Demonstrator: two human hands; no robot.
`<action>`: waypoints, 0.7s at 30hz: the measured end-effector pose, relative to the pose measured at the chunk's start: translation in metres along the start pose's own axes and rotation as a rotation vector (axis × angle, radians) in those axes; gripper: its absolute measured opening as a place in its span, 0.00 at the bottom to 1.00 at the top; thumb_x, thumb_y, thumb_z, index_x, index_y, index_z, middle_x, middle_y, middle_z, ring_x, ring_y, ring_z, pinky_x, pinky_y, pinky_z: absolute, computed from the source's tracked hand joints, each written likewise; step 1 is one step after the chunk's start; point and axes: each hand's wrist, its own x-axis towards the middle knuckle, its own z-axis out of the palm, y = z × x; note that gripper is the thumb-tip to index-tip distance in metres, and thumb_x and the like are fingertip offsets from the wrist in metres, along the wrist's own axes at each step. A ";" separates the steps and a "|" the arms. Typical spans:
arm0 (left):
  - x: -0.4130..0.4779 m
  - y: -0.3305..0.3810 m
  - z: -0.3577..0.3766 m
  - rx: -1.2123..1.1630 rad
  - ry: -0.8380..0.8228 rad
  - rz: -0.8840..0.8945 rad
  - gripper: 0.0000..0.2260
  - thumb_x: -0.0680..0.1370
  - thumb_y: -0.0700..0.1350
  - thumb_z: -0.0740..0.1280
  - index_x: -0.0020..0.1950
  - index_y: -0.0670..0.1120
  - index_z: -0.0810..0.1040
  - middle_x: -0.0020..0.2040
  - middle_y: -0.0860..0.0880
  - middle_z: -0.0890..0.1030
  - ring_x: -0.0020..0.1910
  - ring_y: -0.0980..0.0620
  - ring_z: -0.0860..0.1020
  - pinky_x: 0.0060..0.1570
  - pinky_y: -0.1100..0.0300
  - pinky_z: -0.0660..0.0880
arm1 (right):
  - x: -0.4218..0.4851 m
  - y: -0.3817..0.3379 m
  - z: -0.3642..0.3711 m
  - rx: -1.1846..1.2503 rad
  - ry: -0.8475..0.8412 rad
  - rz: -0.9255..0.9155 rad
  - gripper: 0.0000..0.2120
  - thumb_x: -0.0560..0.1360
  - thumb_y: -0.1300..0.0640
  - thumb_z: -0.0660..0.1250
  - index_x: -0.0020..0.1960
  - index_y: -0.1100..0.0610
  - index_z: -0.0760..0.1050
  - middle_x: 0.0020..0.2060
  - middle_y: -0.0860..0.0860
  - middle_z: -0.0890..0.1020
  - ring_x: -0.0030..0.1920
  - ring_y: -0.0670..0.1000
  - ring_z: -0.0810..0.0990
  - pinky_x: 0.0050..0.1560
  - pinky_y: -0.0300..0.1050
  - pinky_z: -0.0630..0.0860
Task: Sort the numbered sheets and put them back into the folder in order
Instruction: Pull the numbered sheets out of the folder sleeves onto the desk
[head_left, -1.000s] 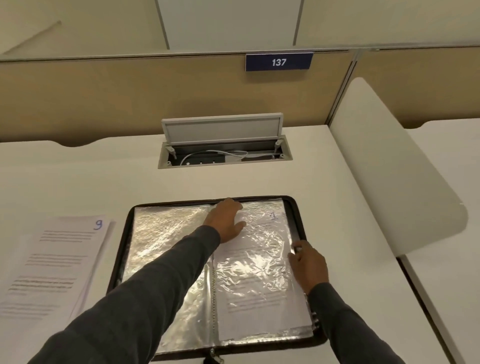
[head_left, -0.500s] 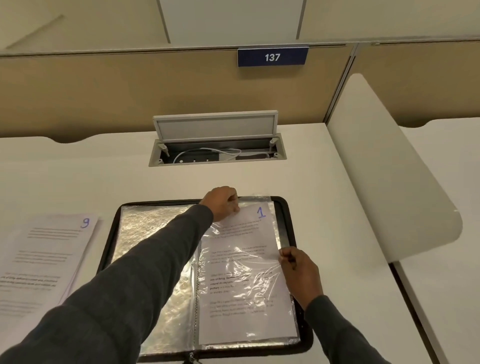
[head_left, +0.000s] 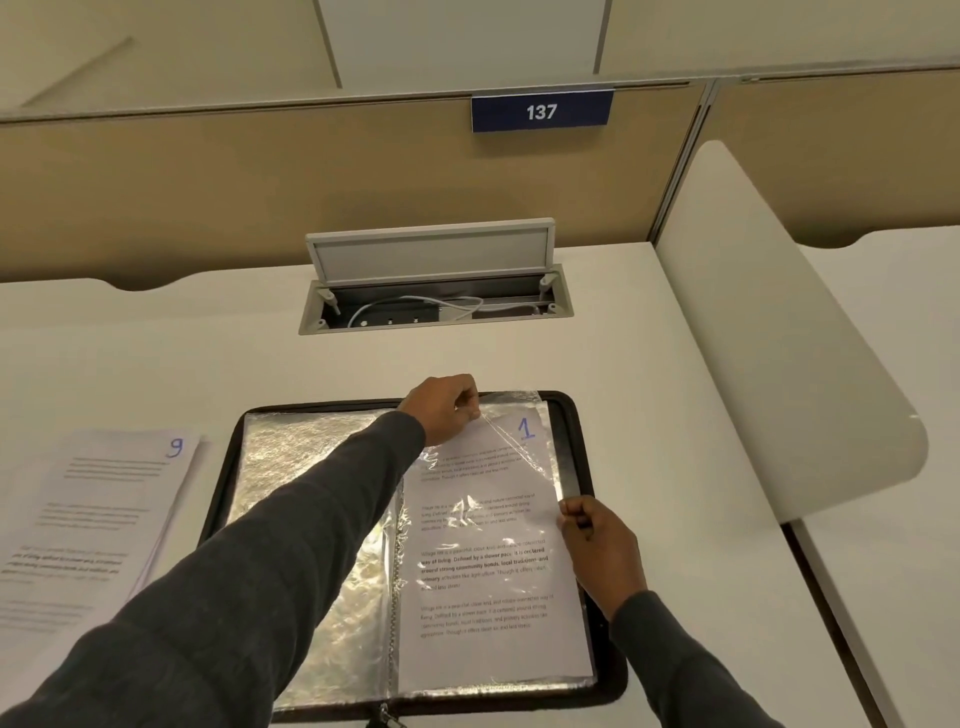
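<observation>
A black zip folder (head_left: 584, 457) lies open on the desk, its clear plastic sleeves shining. On its right half sits a printed sheet marked 1 (head_left: 488, 566) inside a clear sleeve (head_left: 511, 415). My left hand (head_left: 447, 408) pinches the sleeve's top edge near the spine. My right hand (head_left: 597, 545) pinches the sheet's right edge about halfway down. The left half shows an empty crinkled sleeve (head_left: 306, 457). A loose stack of sheets topped by one marked 9 (head_left: 98, 519) lies left of the folder.
An open cable box (head_left: 436, 301) with a raised lid is set into the desk behind the folder. A white curved divider (head_left: 779, 353) bounds the desk on the right. A wooden partition with a plate reading 137 (head_left: 542, 110) stands at the back.
A sleeve page was turned away, and the sheet marked 1 now shows on the right half. My left hand moved to the sleeve's top edge; my right stays at the sheet's right edge.
</observation>
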 end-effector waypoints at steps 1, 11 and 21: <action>-0.001 0.001 -0.001 -0.004 -0.005 0.008 0.01 0.77 0.44 0.67 0.46 0.49 0.76 0.43 0.51 0.80 0.45 0.49 0.77 0.49 0.53 0.76 | 0.000 0.000 0.000 0.001 0.000 -0.001 0.05 0.81 0.57 0.65 0.50 0.50 0.78 0.44 0.47 0.84 0.42 0.47 0.84 0.42 0.38 0.82; -0.007 0.010 -0.005 -0.099 0.024 0.029 0.06 0.75 0.41 0.66 0.39 0.42 0.72 0.43 0.41 0.75 0.39 0.48 0.71 0.43 0.54 0.71 | -0.005 -0.002 0.001 0.015 0.005 0.003 0.04 0.81 0.57 0.66 0.49 0.50 0.78 0.44 0.46 0.85 0.40 0.45 0.85 0.37 0.34 0.80; -0.007 0.000 -0.001 -0.164 -0.079 -0.017 0.09 0.76 0.45 0.67 0.41 0.40 0.73 0.38 0.48 0.74 0.38 0.50 0.70 0.40 0.57 0.68 | -0.010 -0.004 0.002 -0.008 0.019 -0.009 0.04 0.81 0.57 0.65 0.50 0.50 0.78 0.44 0.46 0.84 0.41 0.45 0.85 0.37 0.34 0.80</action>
